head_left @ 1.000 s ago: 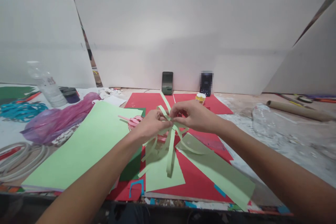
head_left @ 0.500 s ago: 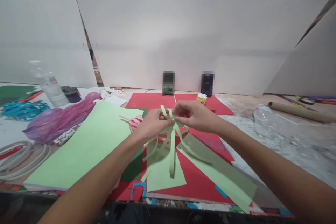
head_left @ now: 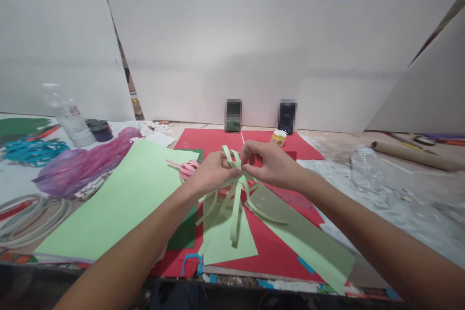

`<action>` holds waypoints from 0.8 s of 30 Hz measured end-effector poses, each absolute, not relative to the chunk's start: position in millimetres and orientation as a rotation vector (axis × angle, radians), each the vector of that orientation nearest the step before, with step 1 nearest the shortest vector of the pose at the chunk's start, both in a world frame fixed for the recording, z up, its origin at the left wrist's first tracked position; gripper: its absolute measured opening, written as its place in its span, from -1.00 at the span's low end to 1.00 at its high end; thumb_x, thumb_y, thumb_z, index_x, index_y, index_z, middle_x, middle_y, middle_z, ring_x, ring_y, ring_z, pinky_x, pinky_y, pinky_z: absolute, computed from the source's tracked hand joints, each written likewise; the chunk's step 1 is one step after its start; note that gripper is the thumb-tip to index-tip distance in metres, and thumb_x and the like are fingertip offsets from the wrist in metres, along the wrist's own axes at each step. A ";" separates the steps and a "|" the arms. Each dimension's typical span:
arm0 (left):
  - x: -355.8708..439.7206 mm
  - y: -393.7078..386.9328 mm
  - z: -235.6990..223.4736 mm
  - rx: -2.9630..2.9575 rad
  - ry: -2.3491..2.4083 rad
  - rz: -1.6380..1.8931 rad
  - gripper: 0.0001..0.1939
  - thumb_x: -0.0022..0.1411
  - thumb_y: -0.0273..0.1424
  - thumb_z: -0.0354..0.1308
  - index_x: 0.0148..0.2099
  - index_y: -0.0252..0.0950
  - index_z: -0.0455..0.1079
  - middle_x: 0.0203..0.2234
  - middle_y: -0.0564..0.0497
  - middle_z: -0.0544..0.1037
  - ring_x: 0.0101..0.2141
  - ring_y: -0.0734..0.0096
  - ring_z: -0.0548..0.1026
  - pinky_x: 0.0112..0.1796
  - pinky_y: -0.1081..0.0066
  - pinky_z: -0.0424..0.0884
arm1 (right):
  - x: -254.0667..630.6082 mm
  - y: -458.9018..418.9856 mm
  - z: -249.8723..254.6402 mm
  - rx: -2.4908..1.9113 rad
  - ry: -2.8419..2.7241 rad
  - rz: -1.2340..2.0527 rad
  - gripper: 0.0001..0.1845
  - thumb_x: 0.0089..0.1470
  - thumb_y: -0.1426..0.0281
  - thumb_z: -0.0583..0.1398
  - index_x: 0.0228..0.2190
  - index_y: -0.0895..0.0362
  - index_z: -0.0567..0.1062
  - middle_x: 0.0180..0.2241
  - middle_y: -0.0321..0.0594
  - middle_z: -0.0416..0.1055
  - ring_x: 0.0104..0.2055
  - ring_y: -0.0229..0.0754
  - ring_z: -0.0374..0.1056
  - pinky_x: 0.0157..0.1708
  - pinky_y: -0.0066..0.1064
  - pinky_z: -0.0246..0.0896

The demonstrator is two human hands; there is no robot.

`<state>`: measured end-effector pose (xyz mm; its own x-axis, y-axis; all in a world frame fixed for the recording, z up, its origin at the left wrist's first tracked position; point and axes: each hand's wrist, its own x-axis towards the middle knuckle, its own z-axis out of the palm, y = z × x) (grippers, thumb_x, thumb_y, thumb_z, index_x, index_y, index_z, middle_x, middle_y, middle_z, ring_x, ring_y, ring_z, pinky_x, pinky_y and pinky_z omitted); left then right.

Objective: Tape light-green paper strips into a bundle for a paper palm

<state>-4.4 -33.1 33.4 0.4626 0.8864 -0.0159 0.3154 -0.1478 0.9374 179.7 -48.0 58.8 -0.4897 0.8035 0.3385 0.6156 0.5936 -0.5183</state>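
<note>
Between my two hands hangs a bunch of pale green paper strips [head_left: 237,210], joined near the top and fanning out downward, with loops above. My left hand [head_left: 217,170] pinches the joined part between thumb and fingers. From the other side, my right hand [head_left: 267,162] has its thumb and fingertips closed at the same spot. Behind my left hand lies a pink paper strip ball [head_left: 188,168]. Below the strips are a cut light green paper piece [head_left: 228,249] and a longer light green paper piece [head_left: 308,237], both on red paper [head_left: 269,254].
A large light green sheet [head_left: 119,208] lies at left, beside a pink plastic bag [head_left: 80,164], blue strips [head_left: 34,150] and a bottle [head_left: 74,123]. Two phones lean on the white board [head_left: 254,58] behind a small yellow jar [head_left: 279,138]. A cardboard tube [head_left: 414,155] is at right.
The hanging strips have swung slightly to the left and the loops have shifted a little. My right fingertips have moved slightly at the joint; both hands stay close together.
</note>
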 end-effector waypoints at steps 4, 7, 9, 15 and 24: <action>-4.7 -34.0 34.4 1.755 0.992 0.676 -0.77 0.04 -0.31 0.18 -0.47 -0.26 0.17 -0.68 0.20 0.05 -0.65 0.59 0.00 -0.61 0.49 -0.08 | 179.9 -48.0 59.2 -1.095 -2.336 0.493 -0.88 -0.04 0.55 0.11 -0.42 0.10 0.35 -0.45 -0.31 0.34 -0.42 -0.29 0.23 -0.45 -0.45 0.10; -5.7 -34.6 36.5 1.744 0.919 0.645 -0.86 0.04 -0.36 0.17 -0.39 -0.27 0.26 -0.66 0.20 0.07 -0.63 0.59 0.02 -0.61 0.51 -0.05 | 180.6 -49.0 56.3 -1.043 -2.335 0.543 -0.87 -0.04 0.57 0.09 -0.44 0.11 0.34 -0.48 -0.33 0.30 -0.44 -0.30 0.19 -0.45 -0.45 0.08; -6.7 -34.8 38.1 1.720 0.854 0.639 -0.88 0.03 -0.40 0.17 -0.37 -0.27 0.28 -0.64 0.19 0.09 -0.62 0.59 0.05 -0.60 0.52 -0.02 | 181.4 -49.5 52.8 -1.013 -2.296 0.633 -0.87 -0.02 0.57 0.09 -0.44 0.10 0.33 -0.47 -0.33 0.29 -0.44 -0.31 0.18 -0.44 -0.45 0.09; -8.1 -33.6 39.0 1.675 0.874 0.652 -0.84 -0.01 -0.38 0.22 -0.40 -0.29 0.29 -0.61 0.15 0.19 -0.61 0.58 0.15 -0.57 0.51 0.08 | 182.5 -53.7 48.5 -0.929 -2.108 0.918 -0.92 0.02 0.49 0.16 -0.44 0.11 0.31 -0.44 -0.31 0.30 -0.44 -0.31 0.20 -0.42 -0.43 0.16; -9.6 -24.8 30.8 1.494 1.039 0.763 -0.65 0.05 -0.23 0.22 -0.54 -0.26 0.12 -0.68 0.15 0.10 -0.69 0.61 0.05 -0.67 0.49 -0.06 | 241.3 -40.9 57.9 -1.440 -1.961 0.380 -0.89 0.01 0.33 0.20 -0.36 0.09 0.44 -0.32 -0.16 0.48 -0.28 -0.09 0.38 -0.29 -0.26 0.22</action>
<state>-9.6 -24.8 30.8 0.4061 0.9105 -0.0773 0.1991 -0.0056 0.9800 241.3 -40.9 57.9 -0.1700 0.9250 0.3398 0.7309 0.3497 -0.5861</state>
